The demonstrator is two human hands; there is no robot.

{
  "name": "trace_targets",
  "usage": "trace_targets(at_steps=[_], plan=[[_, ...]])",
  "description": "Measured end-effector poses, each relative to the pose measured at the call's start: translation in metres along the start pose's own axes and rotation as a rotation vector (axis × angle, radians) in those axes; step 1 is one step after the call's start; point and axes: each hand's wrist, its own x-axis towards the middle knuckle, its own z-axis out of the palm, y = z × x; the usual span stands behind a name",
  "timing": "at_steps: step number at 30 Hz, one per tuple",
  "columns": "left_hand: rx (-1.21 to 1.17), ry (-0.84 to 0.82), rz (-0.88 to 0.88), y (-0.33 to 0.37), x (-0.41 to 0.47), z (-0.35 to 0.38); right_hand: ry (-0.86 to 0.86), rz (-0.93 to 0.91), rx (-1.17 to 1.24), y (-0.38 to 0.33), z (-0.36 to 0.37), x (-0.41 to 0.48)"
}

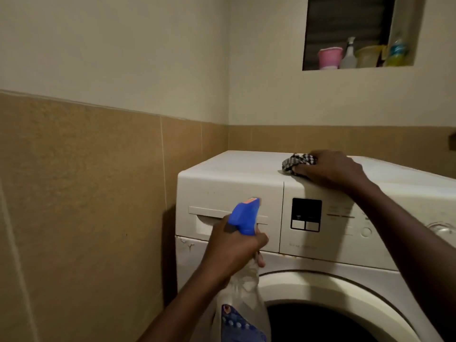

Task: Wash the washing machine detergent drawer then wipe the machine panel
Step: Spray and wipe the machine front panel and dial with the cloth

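A person is gripping a clear plastic spray bottle with a blue trigger head (244, 218) in the left hand (233, 245), fingers curling round its neck. The nozzle is pointing at the white detergent drawer (222, 191), which is sitting shut in the top left corner of the white front-loading washing machine (246, 161). The right hand (330, 169) is clutching a bunched black-and-white checked cloth (297, 162) and pressing it on the machine's top, just above the white control panel with its dark display (306, 214). The two hands are working well apart. With spray and cloth both at the ready, the wiping stage appears to be getting under way; whether the drawer has been washed cannot be told here. The next move is likely calling for a squeeze of the trigger towards the drawer front and panel. The cloth would then be coming down over the front edge to wipe across display and buttons, with the liquid kept light around the electronics.
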Motion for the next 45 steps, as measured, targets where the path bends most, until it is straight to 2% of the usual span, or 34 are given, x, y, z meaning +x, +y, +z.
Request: trace_targets(at_steps=[7, 14, 18, 21, 24, 27, 30, 33, 38, 45], plan=[[0.098, -0.110, -0.056, -0.022, -0.013, 0.019, 0.013, 0.026, -0.004, -0.002, 0.000, -0.003], [0.039, -0.015, -0.241, -0.060, -0.031, -0.013, 0.141, -0.004, -0.002, -0.003, 0.002, -0.010], [0.004, 0.130, -0.286, -0.057, -0.031, -0.051, 0.208, -0.035, -0.013, -0.004, 0.004, -0.015], [-0.003, 0.194, -0.299, -0.050, -0.024, -0.082, 0.314, -0.104, 0.085, -0.014, 0.005, -0.030], [0.025, 0.280, -0.286, -0.053, -0.020, -0.102, 0.441, -0.298, 0.233, -0.030, 0.022, -0.049], [0.032, 0.274, -0.274, -0.051, -0.022, -0.110, 0.528, -0.460, 0.148, -0.041, 0.052, -0.067], [-0.011, 0.245, -0.232, -0.048, -0.022, -0.109, 0.578, -0.462, 0.159, -0.046, 0.076, -0.082], [-0.056, 0.215, -0.197, -0.048, -0.025, -0.107, 0.578, -0.483, 0.161, -0.049, 0.098, -0.096], [-0.065, 0.171, -0.187, -0.045, -0.024, -0.116, 0.559, -0.688, -0.042, -0.069, 0.127, -0.101], [0.039, 0.246, -0.156, -0.055, -0.022, -0.122, 0.493, -0.712, -0.078, -0.124, 0.118, -0.069]])
